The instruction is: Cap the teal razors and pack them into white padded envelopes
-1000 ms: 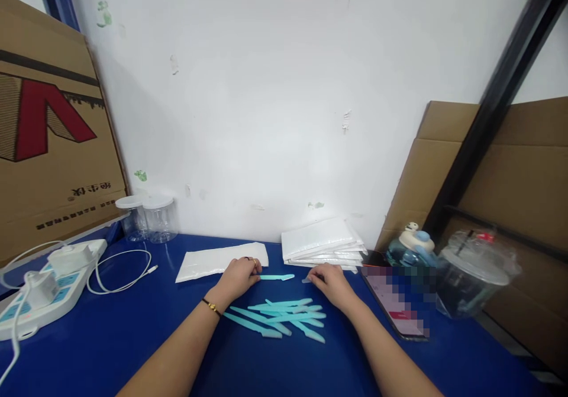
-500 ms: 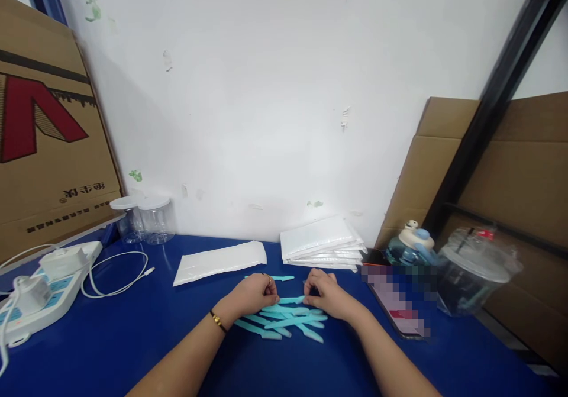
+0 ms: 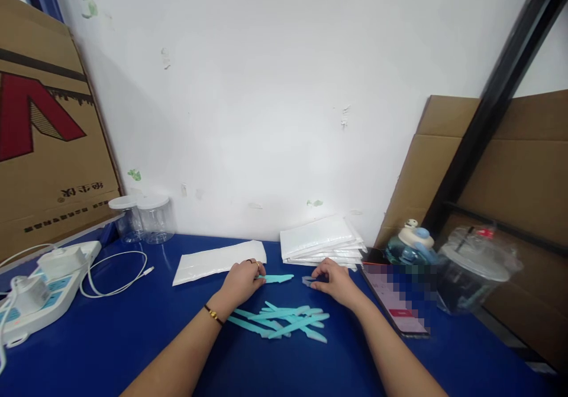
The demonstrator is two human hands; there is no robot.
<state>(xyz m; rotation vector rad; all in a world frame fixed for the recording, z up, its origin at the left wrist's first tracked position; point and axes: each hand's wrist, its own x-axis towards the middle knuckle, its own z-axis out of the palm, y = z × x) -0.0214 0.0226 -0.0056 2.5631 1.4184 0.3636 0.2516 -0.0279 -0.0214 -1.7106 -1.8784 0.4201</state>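
Note:
Beyond the pile, my left hand [image 3: 243, 281] is closed on the end of a teal eyebrow razor [image 3: 279, 278], whose blade end points right. My right hand [image 3: 333, 281] has its thumb and forefinger around a small clear plastic cap [image 3: 307, 280]; the exact contact is hard to see. Nearer to me, between my forearms, several teal eyebrow razors [image 3: 297, 321] lie crossed in a loose pile on the blue table [image 3: 284, 370]. Neither hand touches the pile.
A white padded packet [image 3: 217, 261] lies behind my left hand, and stacked white packets [image 3: 319, 240] behind my right. A phone [image 3: 397, 302], glass teapot [image 3: 408, 246] and bagged cup [image 3: 473, 270] stand right. Left are clear jars [image 3: 155, 219], a cable [image 3: 144, 273] and power strip [image 3: 55, 296].
Both hands have moved away from me, off the pile, and further apart. The left has gone to the razor lying behind the pile, the right to the clear cap.

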